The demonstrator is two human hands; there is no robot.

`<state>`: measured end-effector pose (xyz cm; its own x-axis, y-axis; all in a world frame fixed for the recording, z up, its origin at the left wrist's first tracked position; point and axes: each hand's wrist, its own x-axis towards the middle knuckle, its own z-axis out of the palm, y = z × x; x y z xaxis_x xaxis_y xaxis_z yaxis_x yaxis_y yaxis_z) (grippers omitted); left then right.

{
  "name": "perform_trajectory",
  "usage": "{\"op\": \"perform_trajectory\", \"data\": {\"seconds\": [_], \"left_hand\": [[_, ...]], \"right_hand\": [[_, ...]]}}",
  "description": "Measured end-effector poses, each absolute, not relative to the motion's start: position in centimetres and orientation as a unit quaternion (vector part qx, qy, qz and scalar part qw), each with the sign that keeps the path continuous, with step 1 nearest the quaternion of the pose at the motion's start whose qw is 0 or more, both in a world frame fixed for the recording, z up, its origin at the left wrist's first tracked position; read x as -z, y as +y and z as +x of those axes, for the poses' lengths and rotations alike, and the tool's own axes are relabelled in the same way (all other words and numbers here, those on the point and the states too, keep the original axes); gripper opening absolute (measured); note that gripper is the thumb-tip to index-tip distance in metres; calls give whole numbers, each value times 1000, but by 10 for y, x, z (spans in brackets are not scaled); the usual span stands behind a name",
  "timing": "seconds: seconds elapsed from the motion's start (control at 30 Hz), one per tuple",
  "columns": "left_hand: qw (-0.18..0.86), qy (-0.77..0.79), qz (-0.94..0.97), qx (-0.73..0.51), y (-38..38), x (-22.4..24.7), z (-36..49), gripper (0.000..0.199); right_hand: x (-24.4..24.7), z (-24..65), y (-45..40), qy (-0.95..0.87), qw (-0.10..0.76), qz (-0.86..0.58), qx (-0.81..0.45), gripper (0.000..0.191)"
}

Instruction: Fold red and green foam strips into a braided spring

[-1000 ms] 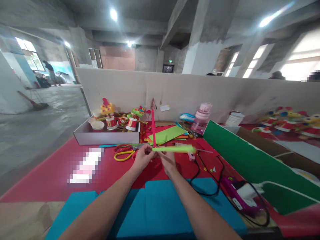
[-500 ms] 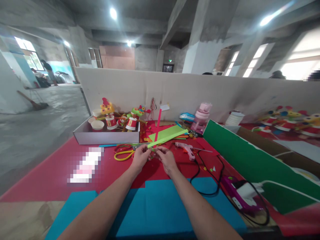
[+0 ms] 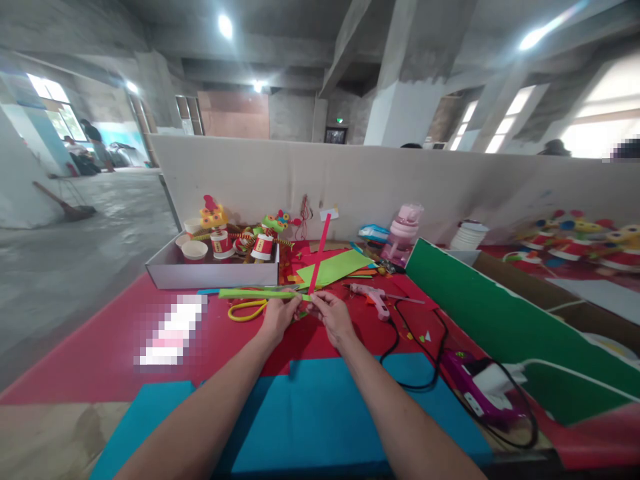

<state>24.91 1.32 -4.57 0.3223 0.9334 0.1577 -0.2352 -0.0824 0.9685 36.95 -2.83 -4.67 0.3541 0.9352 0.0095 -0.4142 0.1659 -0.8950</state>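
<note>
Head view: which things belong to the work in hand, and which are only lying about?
In the work:
green strip and red strip, held between left hand and right hand
probably scissors and glue gun, near but not held

Only lying about, it seems:
pink bottle
paper scraps
broom

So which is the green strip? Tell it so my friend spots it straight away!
On the red table, find the left hand and right hand close together. The green strip sticks out leftward from them, past a yellow scissor handle. It's far narrower than the green sheet behind.
</note>
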Motion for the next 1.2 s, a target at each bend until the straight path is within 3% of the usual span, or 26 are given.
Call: {"op": "perform_trajectory", "data": {"seconds": [0.47, 1.2], "left_hand": [[603, 338, 581, -429, 15, 42, 247, 34], [537, 347, 621, -453, 21, 51, 247, 32]], "right_hand": [[43, 371, -30, -378, 688, -466, -407, 27], [52, 376, -26, -406, 654, -461, -441, 31]]}}
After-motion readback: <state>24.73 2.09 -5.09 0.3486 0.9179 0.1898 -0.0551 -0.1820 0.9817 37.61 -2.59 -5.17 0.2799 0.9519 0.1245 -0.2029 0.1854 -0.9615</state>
